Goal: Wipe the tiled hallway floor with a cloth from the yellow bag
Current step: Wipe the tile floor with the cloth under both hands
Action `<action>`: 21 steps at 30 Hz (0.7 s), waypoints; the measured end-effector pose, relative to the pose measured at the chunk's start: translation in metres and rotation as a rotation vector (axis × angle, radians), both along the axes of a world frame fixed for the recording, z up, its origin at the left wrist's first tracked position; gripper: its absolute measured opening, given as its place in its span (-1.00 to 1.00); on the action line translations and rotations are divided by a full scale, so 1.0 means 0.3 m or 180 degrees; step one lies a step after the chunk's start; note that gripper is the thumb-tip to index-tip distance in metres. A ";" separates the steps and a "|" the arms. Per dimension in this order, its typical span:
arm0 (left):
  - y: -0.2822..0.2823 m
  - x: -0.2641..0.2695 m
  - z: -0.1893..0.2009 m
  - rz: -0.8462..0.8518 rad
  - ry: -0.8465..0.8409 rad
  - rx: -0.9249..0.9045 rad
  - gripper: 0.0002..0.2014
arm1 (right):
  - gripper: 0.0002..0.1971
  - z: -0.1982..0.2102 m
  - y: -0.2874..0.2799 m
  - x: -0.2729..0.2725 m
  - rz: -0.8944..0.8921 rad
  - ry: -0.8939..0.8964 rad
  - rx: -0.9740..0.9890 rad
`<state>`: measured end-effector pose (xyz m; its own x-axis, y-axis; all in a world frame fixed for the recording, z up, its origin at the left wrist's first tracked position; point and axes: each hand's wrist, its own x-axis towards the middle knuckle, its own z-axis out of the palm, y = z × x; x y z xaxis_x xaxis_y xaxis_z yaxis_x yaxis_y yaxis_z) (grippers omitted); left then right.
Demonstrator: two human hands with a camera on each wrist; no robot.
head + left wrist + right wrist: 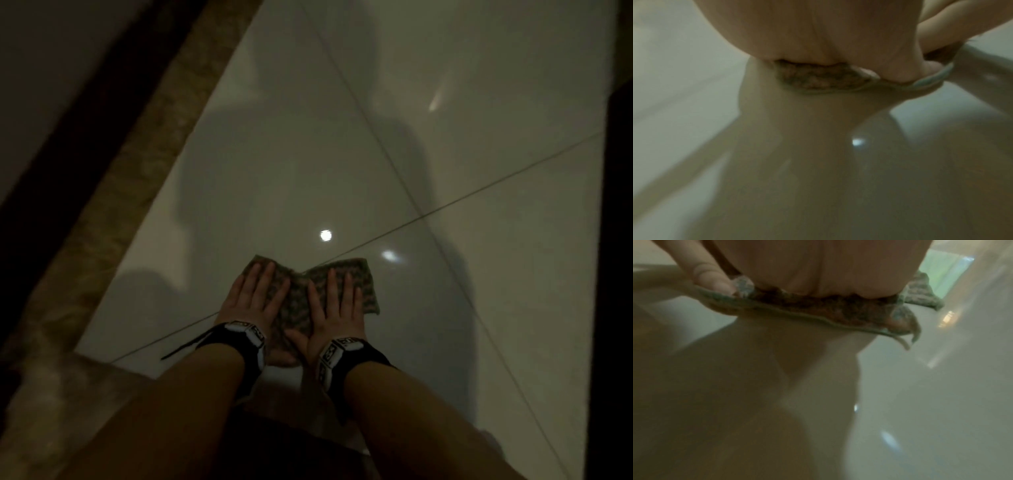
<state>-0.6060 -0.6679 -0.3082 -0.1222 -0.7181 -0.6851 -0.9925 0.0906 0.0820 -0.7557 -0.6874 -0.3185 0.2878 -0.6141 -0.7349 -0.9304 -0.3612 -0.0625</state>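
Two flat hands [255,298] – one cloth [298,291]

both my forearms reach forward and down, side by side, a black band with a white marker block on each wrist. my left hand [253,298] lies flat, palm down, fingers straight and slightly spread. my right hand [334,310] lies the same way just beside it, thumb angled toward the left.

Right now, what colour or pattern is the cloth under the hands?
The cloth is mottled green and brown; clearest from the right wrist.
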 end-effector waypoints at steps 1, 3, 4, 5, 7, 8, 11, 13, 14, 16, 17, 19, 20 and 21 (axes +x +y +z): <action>0.015 0.060 0.007 0.0155 0.0012 0.0101 0.33 | -0.16 -0.001 0.006 0.056 0.0081 -0.0032 -0.0017; 0.054 0.159 -0.001 0.0386 0.0048 0.0158 0.35 | -0.14 -0.002 0.016 0.164 0.0260 -0.0086 -0.0017; 0.080 0.201 -0.007 0.0558 0.0094 0.0113 0.37 | -0.12 -0.001 0.021 0.215 0.0336 -0.0106 0.0002; 0.099 0.239 -0.010 0.0754 0.0117 0.0059 0.37 | -0.10 0.000 0.025 0.258 0.0402 -0.0130 0.0025; 0.127 0.300 -0.011 0.0830 0.0022 0.0063 0.37 | -0.10 0.005 0.034 0.323 0.0505 -0.0177 0.0040; 0.141 0.326 -0.024 0.0887 0.0032 0.0075 0.41 | -0.09 0.005 0.038 0.346 0.0538 -0.0181 0.0031; 0.152 0.360 -0.018 0.0934 0.0121 0.0043 0.42 | -0.09 0.007 0.041 0.367 0.0582 -0.0170 -0.0020; 0.152 0.362 -0.016 0.0871 0.0139 -0.0031 0.42 | -0.07 0.015 0.025 0.349 0.0661 -0.0201 0.0003; 0.153 0.362 -0.010 0.0822 0.0111 -0.0039 0.42 | -0.07 0.024 0.013 0.337 0.0729 -0.0235 0.0037; 0.152 0.358 -0.004 0.0739 -0.0029 -0.0083 0.36 | -0.11 0.042 -0.019 0.307 0.0844 -0.0334 0.0098; 0.151 0.356 0.000 0.0729 -0.0110 -0.0082 0.33 | -0.13 0.053 -0.031 0.293 0.0866 -0.0408 0.0117; 0.144 0.355 0.015 0.0677 -0.0273 0.0033 0.24 | -0.16 0.068 -0.041 0.268 0.0863 -0.0642 0.0088; 0.136 0.356 0.022 0.0645 -0.0324 0.0088 0.19 | -0.19 0.076 -0.040 0.254 0.0895 -0.0780 0.0024; 0.125 0.362 0.030 0.0600 -0.0351 0.0107 0.14 | -0.24 0.085 -0.035 0.243 0.0962 -0.0886 -0.0079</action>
